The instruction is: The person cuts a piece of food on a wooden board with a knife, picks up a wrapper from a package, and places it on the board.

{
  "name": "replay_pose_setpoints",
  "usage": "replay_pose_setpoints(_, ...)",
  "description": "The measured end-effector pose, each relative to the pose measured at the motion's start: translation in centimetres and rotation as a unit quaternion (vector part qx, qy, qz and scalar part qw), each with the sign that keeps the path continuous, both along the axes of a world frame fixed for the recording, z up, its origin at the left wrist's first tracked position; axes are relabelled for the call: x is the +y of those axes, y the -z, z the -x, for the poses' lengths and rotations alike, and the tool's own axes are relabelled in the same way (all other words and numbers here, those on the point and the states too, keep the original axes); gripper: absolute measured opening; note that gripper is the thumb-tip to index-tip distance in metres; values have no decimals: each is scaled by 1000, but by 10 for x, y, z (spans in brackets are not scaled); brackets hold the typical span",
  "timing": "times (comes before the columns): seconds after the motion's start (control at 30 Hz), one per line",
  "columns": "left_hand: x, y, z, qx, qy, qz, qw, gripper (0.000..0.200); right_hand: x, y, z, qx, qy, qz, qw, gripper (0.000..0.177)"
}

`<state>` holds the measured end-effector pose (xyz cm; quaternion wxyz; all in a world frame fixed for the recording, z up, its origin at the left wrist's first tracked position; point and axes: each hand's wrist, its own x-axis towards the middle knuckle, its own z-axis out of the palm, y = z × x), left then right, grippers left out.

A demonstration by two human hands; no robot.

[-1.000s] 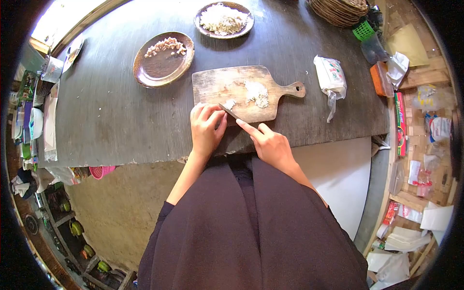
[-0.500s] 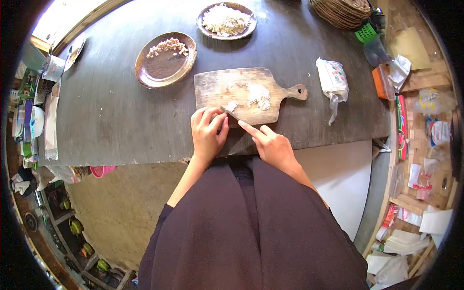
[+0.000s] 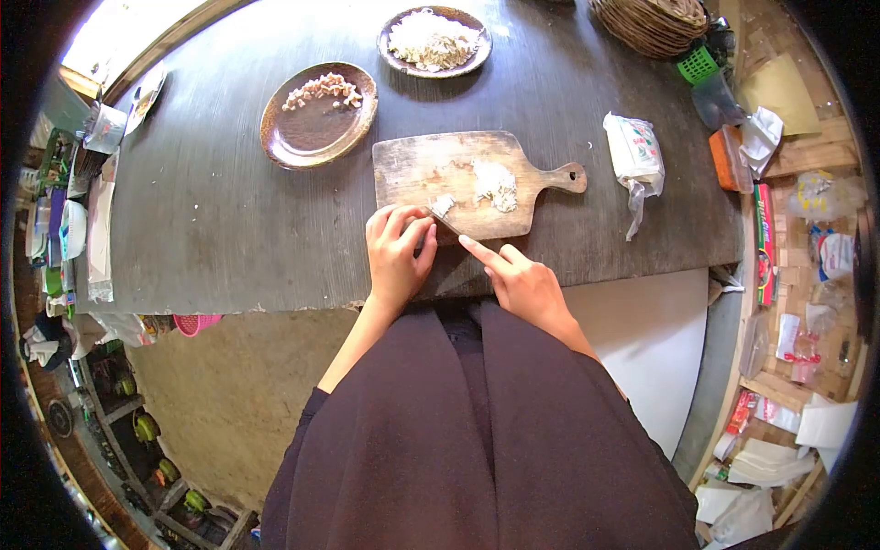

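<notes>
A wooden cutting board (image 3: 412, 165) with a handle lies on the dark table. My right hand (image 3: 524, 286) is closed round a knife (image 3: 446, 222), its index finger stretched along the blade's back. The knife's handle is hidden in my palm. At the board's near left edge, my left hand (image 3: 397, 255) has its fingers curled together beside the blade tip; what they hold is hidden. Just beyond the blade sits a small heap of chopped white pieces (image 3: 443, 203). A larger white chopped heap (image 3: 496, 186) lies towards the board's handle.
Behind the board stand a brown plate (image 3: 302, 142) with small pinkish pieces and another plate (image 3: 385, 57) heaped with white shreds. To the right lies a white plastic packet (image 3: 634, 156). A wicker basket (image 3: 651, 26) is at the back right. The table's front edge (image 3: 229, 310) is close to me.
The knife and my right hand have shifted very slightly. My left hand keeps its curled grip at the board's edge. The whole view has moved a little.
</notes>
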<state>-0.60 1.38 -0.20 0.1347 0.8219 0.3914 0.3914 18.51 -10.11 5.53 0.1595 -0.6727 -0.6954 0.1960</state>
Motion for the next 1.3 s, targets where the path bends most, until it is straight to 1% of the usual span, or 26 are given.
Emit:
replay_pose_setpoints(0.1,0,-1,-1,1,0,-1,1000,13,2,2,3,-16,10,7,1000,60)
replay_pose_setpoints(0.2,-1,0,-1,2,0,-2,1000,13,4,7,3,-1,2,-20,1000,60)
replay_pose_setpoints(0.37,-1,-1,-1,6,-1,-5,1000,13,-3,0,0,2,0,-14,1000,59)
replay_pose_setpoints(0.67,0,0,-2,-2,1,-3,1000,13,0,5,-1,-7,0,-17,1000,58)
replay_pose_setpoints(0.77,1,-1,0,-4,-5,-1,1000,12,0,4,1,-10,16,-19,1000,58)
replay_pose_setpoints(0.83,0,-3,3,-79,-9,47,996,11,1,2,4,0,12,-27,1000,58)
replay_pose_setpoints(0.9,1,-5,6,-98,-55,17,994,18,-1,2,7,8,16,-32,999,59)
replay_pose_setpoints(0.93,0,-4,7,-109,-64,24,992,20,-1,4,10,9,10,-31,999,59)
replay_pose_setpoints(1.03,-1,-5,9,-99,-60,8,993,19,1,6,11,10,0,-31,999,59)
replay_pose_setpoints(1.23,-1,-5,8,-98,-62,20,993,19,4,-1,-4,-5,42,2,999,58)
replay_pose_setpoints(1.3,-1,-6,8,-98,-59,20,993,19,4,-1,-12,-17,84,17,996,59)
